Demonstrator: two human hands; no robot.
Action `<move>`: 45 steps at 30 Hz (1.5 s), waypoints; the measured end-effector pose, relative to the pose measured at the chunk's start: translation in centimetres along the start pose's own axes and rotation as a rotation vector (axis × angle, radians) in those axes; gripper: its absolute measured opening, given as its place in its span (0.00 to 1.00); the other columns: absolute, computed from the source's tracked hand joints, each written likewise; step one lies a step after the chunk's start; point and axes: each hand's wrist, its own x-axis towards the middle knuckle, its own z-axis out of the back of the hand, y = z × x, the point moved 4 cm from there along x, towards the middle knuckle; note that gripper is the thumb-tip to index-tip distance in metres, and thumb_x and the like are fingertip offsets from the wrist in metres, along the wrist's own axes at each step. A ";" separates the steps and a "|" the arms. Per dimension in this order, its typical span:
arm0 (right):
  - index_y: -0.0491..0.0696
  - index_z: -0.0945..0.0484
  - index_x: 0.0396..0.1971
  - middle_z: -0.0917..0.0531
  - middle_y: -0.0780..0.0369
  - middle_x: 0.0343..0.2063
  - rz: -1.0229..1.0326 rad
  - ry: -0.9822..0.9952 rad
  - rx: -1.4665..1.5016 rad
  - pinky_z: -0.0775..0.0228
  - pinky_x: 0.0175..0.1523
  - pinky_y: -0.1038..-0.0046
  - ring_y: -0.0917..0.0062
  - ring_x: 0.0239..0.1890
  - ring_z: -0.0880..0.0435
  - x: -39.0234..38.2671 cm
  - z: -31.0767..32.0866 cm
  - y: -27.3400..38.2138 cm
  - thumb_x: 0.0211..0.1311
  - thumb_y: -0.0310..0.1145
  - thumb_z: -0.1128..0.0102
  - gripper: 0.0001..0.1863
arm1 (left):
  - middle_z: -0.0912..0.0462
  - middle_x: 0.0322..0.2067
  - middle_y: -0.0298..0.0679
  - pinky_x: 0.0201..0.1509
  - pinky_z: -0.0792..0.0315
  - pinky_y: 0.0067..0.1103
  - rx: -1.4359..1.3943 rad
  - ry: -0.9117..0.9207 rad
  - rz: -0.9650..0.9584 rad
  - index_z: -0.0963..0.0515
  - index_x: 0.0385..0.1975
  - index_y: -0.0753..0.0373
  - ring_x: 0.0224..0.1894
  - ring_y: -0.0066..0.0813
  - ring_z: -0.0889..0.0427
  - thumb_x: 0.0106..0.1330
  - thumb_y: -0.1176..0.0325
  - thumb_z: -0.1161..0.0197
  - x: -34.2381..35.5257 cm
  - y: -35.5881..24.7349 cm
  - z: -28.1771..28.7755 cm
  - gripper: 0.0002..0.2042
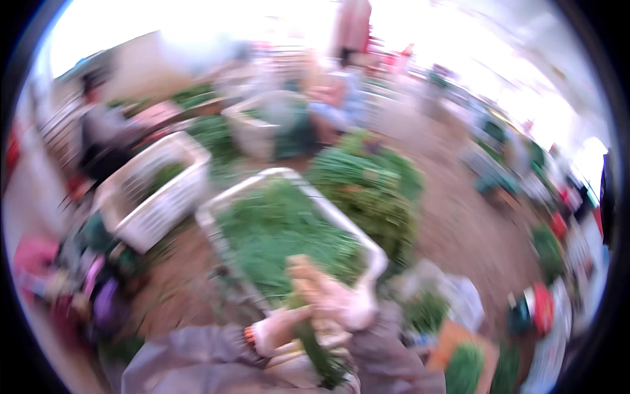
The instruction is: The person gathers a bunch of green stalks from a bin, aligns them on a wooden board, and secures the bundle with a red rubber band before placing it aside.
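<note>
My left hand [283,328], with an orange-red band at the wrist, is closed round a small bunch of long green stalks [314,351]. The bunch hangs down toward my lap, its lower end fringed. Just above it my right hand [328,295] is stretched out, fingers extended toward the upper left, close to or touching the top of the bunch; blur hides the contact. Beyond both hands stands a white plastic crate [379,262] heaped with loose thin green stalks [282,230].
A second white crate [157,220] with some greens stands to the left. Tied green bundles [367,180] are stacked right of the near crate. A clear plastic bag [464,295] and a brown board with greens [436,361] lie at my right. Other people [108,125] sit farther back.
</note>
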 end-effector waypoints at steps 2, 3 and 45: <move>0.44 0.65 0.59 0.44 0.56 0.53 -0.045 0.014 0.728 0.49 0.58 0.70 0.72 0.56 0.44 0.1 -0.8 -1.1 0.42 0.35 0.37 0.50 | 0.27 0.34 0.34 0.43 0.31 0.26 -0.108 -0.097 -0.099 0.32 0.37 0.62 0.37 0.26 0.26 0.57 0.66 0.45 0.5 -1.2 0.5 0.10; 0.44 0.64 0.59 0.45 0.57 0.53 -0.028 -0.108 0.025 0.51 0.59 0.71 0.73 0.57 0.46 -0.2 0.3 -4.5 0.41 0.31 0.37 0.50 | 0.27 0.34 0.34 0.44 0.32 0.26 -0.191 -0.029 -0.146 0.33 0.38 0.62 0.38 0.26 0.27 0.58 0.68 0.46 0.9 -1.3 0.1 0.10; 0.45 0.29 0.37 0.38 0.72 0.09 -0.571 -0.275 0.032 0.46 0.14 0.85 0.89 0.09 0.40 -5.1 2.3 -11.8 0.57 0.40 0.50 0.15 | 0.39 0.09 0.25 0.32 0.29 0.25 0.145 -0.676 -0.309 0.30 0.36 0.57 0.11 0.18 0.39 0.57 0.60 0.45 2.3 -15.6 19.0 0.11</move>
